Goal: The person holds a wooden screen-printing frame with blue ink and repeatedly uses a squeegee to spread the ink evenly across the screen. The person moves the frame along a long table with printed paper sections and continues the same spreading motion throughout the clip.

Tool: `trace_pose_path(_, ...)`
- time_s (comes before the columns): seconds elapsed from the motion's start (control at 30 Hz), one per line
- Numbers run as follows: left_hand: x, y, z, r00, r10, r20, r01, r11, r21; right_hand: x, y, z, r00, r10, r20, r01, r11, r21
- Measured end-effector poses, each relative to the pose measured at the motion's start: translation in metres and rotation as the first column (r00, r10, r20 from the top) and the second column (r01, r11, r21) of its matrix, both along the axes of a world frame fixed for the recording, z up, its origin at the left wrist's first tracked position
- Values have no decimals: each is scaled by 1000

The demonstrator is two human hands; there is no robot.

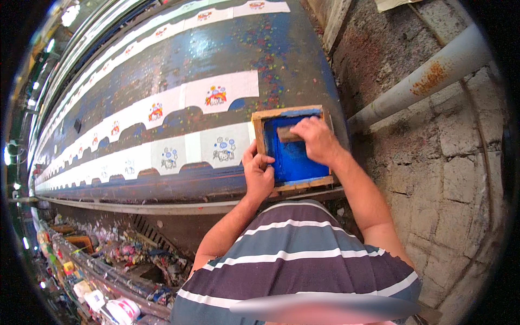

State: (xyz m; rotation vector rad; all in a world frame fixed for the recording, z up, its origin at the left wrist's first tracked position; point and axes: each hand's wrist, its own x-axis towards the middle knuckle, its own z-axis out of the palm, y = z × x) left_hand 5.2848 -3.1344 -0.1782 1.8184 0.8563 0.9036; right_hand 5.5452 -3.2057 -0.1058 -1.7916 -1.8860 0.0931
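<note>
A wooden-framed printing screen (259, 135) lies at the near right end of a long dark table, its mesh (303, 168) coated in blue ink. My right hand (318, 142) is closed around a wooden-handled squeegee (286, 134) inside the frame, toward its far half. My left hand (259, 172) grips the frame's left side, fingers bent over the wood. Just left of the screen, a white cut fabric piece (223, 149) bears blue and dark line prints. Whatever lies under the screen is hidden.
More white pieces run left in rows; a farther-row piece (216, 93) has a colourful print. The table (227, 51) is ink-spotted. At right, a rusty grey pipe (428, 78) slants above stone paving (433, 189). Mixed clutter (135, 252) and a white-and-red tub (123, 310) sit lower left.
</note>
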Motion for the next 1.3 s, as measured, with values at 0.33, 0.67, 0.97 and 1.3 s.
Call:
trace_pose_path(0.33,2,-1,0,995,20,95,-16,999,-52,-67,-86,16,1000,5,-24,-7,997,-75)
trace_pose_path(0.67,2,-1,19,996,15,89,-11,999,-37,-56,-113,26,982,96,-162,-106,993,-52)
trace_pose_path(0.97,61,-48,68,955,110,276,-20,951,-308,79,-172,9,735,-341,-586,495,860,120)
trace_pose_path(1.3,187,-164,80,881,163,445,-24,953,-302,222,-246,-23,-507,-137,-851,3,987,-161)
